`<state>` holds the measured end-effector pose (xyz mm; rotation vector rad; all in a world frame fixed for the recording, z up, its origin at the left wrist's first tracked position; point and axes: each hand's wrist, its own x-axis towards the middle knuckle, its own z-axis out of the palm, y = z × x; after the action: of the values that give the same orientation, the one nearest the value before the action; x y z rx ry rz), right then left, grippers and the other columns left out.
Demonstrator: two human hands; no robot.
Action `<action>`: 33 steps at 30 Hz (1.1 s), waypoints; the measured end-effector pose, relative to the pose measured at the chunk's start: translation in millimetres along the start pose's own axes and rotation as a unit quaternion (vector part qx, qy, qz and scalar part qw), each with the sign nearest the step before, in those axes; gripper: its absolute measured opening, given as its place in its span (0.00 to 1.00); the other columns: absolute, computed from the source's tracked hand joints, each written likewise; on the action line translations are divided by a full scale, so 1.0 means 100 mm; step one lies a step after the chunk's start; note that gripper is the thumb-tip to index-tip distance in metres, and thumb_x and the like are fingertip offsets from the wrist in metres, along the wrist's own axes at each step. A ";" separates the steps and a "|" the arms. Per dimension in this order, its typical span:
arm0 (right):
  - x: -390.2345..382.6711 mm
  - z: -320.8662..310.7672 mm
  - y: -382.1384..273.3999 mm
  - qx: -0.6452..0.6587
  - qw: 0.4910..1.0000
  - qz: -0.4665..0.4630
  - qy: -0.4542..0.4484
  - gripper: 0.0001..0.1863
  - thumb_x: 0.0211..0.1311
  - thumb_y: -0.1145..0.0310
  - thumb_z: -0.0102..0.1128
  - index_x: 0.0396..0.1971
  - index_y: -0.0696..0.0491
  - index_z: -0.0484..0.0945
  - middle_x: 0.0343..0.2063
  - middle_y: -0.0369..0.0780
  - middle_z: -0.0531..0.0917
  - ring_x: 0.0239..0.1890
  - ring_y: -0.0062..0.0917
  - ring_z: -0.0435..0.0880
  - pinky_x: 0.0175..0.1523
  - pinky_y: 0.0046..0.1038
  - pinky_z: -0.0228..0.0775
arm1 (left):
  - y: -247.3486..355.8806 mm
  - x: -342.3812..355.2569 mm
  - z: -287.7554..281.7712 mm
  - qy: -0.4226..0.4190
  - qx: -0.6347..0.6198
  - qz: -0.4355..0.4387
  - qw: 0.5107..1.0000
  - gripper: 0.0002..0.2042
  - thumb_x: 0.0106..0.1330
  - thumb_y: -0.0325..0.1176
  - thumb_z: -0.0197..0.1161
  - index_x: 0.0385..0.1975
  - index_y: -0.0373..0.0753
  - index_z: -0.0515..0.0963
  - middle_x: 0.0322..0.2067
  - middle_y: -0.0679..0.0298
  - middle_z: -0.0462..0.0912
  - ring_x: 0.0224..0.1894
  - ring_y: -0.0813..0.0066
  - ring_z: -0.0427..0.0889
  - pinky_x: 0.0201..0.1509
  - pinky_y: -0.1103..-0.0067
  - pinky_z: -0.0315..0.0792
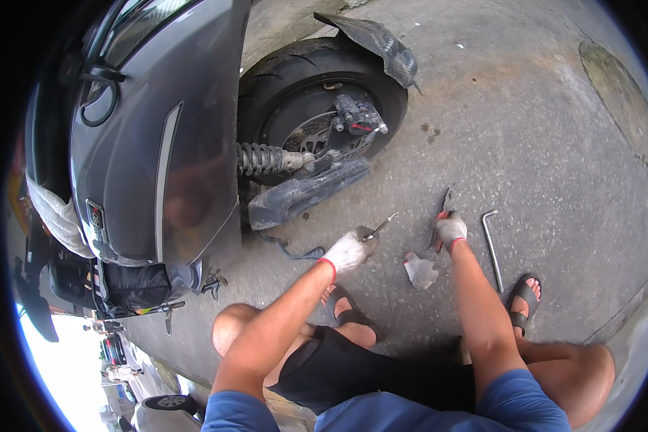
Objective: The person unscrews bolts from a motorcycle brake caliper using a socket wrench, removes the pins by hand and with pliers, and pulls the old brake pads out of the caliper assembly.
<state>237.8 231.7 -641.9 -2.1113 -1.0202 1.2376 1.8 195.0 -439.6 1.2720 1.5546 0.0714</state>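
Observation:
My left hand [351,250], in a whitish work glove with a red cuff, is closed round a slim metal rod-like tool [383,226] that points away to the right; its exact kind is unclear. Over the pavement to the right, my gloved right hand [451,229] grips red-handled pliers [437,234], their dark jaws pointing away from me. Just below them lies a crumpled pale-grey cloth, perhaps a glove [420,271]. An L-shaped wrench [490,245] rests right of my right hand. Beyond my left hand is a scooter's wheel [266,93] with a brake caliper [358,115].
The dark scooter body [194,158] fills the left side. A coil-spring shock absorber [263,160] and a dusty swingarm cover [306,194] sit beside the wheel, under a cracked mudguard [378,47]. A dark strap-like piece [295,252] lies near my left wrist. My sandalled feet flank the work area.

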 end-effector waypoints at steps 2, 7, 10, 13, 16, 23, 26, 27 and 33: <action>0.11 -0.13 0.05 0.368 0.905 0.151 -0.150 0.08 0.55 0.65 0.58 0.33 0.52 0.78 0.28 0.42 0.81 0.33 0.40 0.83 0.37 0.42 0.75 | 0.00 0.02 -0.02 0.007 0.016 0.003 1.000 0.15 0.71 0.38 0.55 0.49 0.33 0.74 0.27 0.66 0.77 0.23 0.82 0.72 0.24 0.82 0.65; -0.14 -0.15 -0.04 0.545 0.801 0.075 -0.236 0.07 0.58 0.73 0.57 0.37 0.52 0.74 0.25 0.37 0.77 0.21 0.26 0.75 0.27 0.30 0.72 | 0.06 0.09 -0.07 0.035 -0.062 -0.018 0.997 0.14 0.71 0.39 0.56 0.48 0.34 0.74 0.25 0.67 0.75 0.22 0.81 0.72 0.22 0.81 0.64; -0.57 -0.12 -0.31 0.439 0.850 0.103 -0.272 0.13 0.59 0.72 0.62 0.44 0.54 0.76 0.30 0.36 0.80 0.27 0.24 0.79 0.34 0.29 0.74 | -0.09 0.19 -0.14 0.071 -0.041 -0.027 0.996 0.16 0.72 0.42 0.57 0.46 0.34 0.74 0.24 0.67 0.75 0.22 0.81 0.71 0.22 0.81 0.63; -0.76 -0.11 -0.33 0.357 0.861 -0.002 -0.363 0.21 0.58 0.72 0.65 0.53 0.55 0.75 0.35 0.37 0.82 0.35 0.22 0.81 0.41 0.26 0.74 | -0.07 0.26 -0.16 0.126 -0.019 -0.009 0.992 0.16 0.71 0.42 0.56 0.44 0.34 0.74 0.23 0.68 0.74 0.22 0.81 0.71 0.23 0.80 0.64; -0.81 -0.05 -0.26 0.234 0.878 -0.081 -0.410 0.18 0.61 0.74 0.62 0.52 0.57 0.75 0.34 0.35 0.81 0.37 0.20 0.81 0.41 0.27 0.75 | -0.05 0.32 -0.16 0.132 0.005 0.001 0.991 0.14 0.70 0.41 0.55 0.42 0.34 0.75 0.23 0.67 0.74 0.22 0.81 0.71 0.24 0.79 0.64; -1.21 -0.28 -0.86 0.084 0.876 -0.107 -0.463 0.23 0.58 0.67 0.60 0.55 0.52 0.74 0.38 0.38 0.83 0.40 0.27 0.81 0.47 0.29 0.73 | -0.32 0.38 -0.27 0.183 0.097 0.012 0.978 0.14 0.70 0.40 0.55 0.39 0.33 0.75 0.22 0.66 0.75 0.23 0.79 0.72 0.25 0.77 0.65; -1.21 -0.14 -0.81 -0.039 0.897 -0.206 -0.389 0.25 0.61 0.65 0.58 0.60 0.49 0.71 0.42 0.41 0.85 0.45 0.32 0.82 0.53 0.29 0.71 | -0.43 0.42 -0.27 0.184 0.136 0.043 0.973 0.14 0.70 0.40 0.55 0.41 0.33 0.75 0.24 0.63 0.77 0.25 0.76 0.74 0.28 0.75 0.67; -1.18 -0.08 -0.74 -0.035 0.901 -0.231 -0.365 0.24 0.62 0.62 0.57 0.58 0.48 0.72 0.44 0.41 0.84 0.48 0.31 0.82 0.52 0.29 0.70 | -0.39 0.40 -0.24 0.197 0.160 0.047 0.966 0.15 0.70 0.40 0.56 0.42 0.32 0.75 0.25 0.59 0.78 0.27 0.71 0.76 0.32 0.73 0.69; -1.20 -0.14 -0.84 -0.049 0.893 -0.218 -0.389 0.22 0.60 0.61 0.59 0.54 0.48 0.72 0.43 0.41 0.83 0.46 0.30 0.82 0.49 0.29 0.70 | -0.32 0.28 -0.29 0.206 0.244 0.026 0.947 0.17 0.69 0.41 0.57 0.46 0.31 0.74 0.35 0.42 0.81 0.42 0.48 0.81 0.45 0.63 0.72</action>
<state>183.1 185.9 -513.3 -1.2897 -1.7960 1.8401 -36.5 216.6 -465.7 1.7708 1.9734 -0.0191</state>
